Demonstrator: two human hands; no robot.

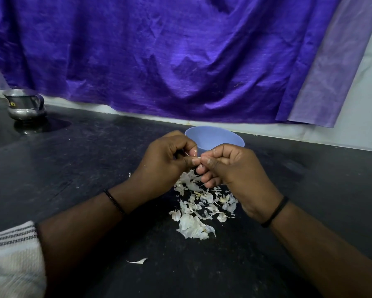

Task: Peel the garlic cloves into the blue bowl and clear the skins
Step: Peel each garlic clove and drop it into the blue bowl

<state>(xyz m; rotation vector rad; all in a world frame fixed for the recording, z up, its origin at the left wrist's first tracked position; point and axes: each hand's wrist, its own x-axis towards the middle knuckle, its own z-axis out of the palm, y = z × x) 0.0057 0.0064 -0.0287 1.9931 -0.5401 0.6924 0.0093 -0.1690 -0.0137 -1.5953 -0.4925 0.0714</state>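
Both hands are raised above the dark worktop [73, 168] with their fingertips meeting. The left hand [165, 157] and right hand [230, 166] have curled fingers that pinch a small garlic clove [196, 157] between them; only a pale sliver of the clove shows. The blue bowl [215, 137] stands just beyond the hands, partly hidden by them; its contents cannot be seen. A pile of white garlic skins [199, 209] lies on the worktop directly below and nearer than the hands. One loose skin [137, 261] lies apart, near the left forearm. A steel jug [25, 106] stands far to the left.
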